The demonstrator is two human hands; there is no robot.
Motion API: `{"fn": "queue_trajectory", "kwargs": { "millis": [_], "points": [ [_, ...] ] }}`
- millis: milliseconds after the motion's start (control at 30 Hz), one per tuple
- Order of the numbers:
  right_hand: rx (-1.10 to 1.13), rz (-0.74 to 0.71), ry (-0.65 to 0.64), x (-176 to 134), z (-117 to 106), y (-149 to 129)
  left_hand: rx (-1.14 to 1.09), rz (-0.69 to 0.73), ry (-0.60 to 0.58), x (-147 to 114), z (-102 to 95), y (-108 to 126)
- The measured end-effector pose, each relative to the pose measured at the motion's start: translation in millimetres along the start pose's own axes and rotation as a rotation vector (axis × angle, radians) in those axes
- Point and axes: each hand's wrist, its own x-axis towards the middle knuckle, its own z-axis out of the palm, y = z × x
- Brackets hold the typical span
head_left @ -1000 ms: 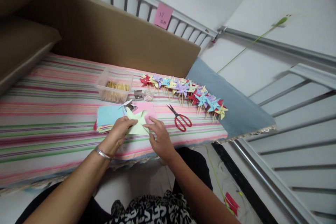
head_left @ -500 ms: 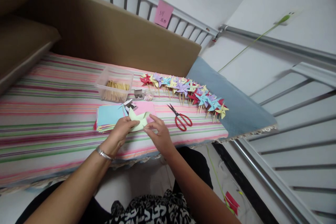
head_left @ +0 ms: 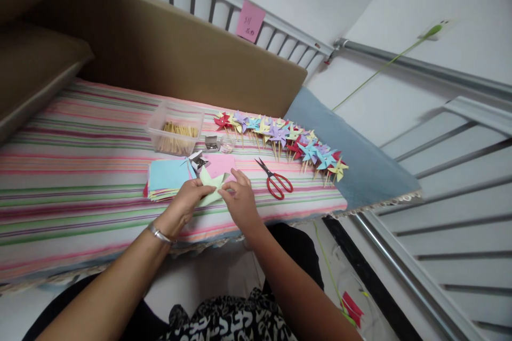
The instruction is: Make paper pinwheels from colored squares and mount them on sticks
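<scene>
Both my hands are on a pale green paper pinwheel [head_left: 211, 181] with folded-in points, held just above the striped cloth. My left hand [head_left: 191, 196] pinches it from the left, thumb near its centre. From the right, the thumb and fingers of my right hand [head_left: 240, 200] are closed at its middle; whether a small pin is between them I cannot make out. Behind the pinwheel lie a pink paper sheet [head_left: 220, 164] and a small open box of metal pieces [head_left: 198, 161]. To the left is a stack of coloured paper squares [head_left: 168, 176], blue on top.
Red-handled scissors [head_left: 276, 180] lie right of my hands. A clear plastic box [head_left: 154, 130] holds wooden sticks [head_left: 178, 138]; two small containers [head_left: 212, 143] sit beside it. Several finished pinwheels [head_left: 278, 133] line the back right. A brown board [head_left: 172, 48] stands behind.
My right hand has moved in to the pinwheel's centre and closed there. The pinwheel has turned slightly, with another of its points folded inward.
</scene>
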Motion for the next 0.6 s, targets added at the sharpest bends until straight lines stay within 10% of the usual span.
{"fn": "queue_trajectory", "kwargs": {
  "millis": [600],
  "points": [
    [-0.145, -0.006, -0.069, 8.4, -1.8, -2.6, -0.013, 0.013, -0.037, -2.6, 1.0, 1.8]
  ]
}}
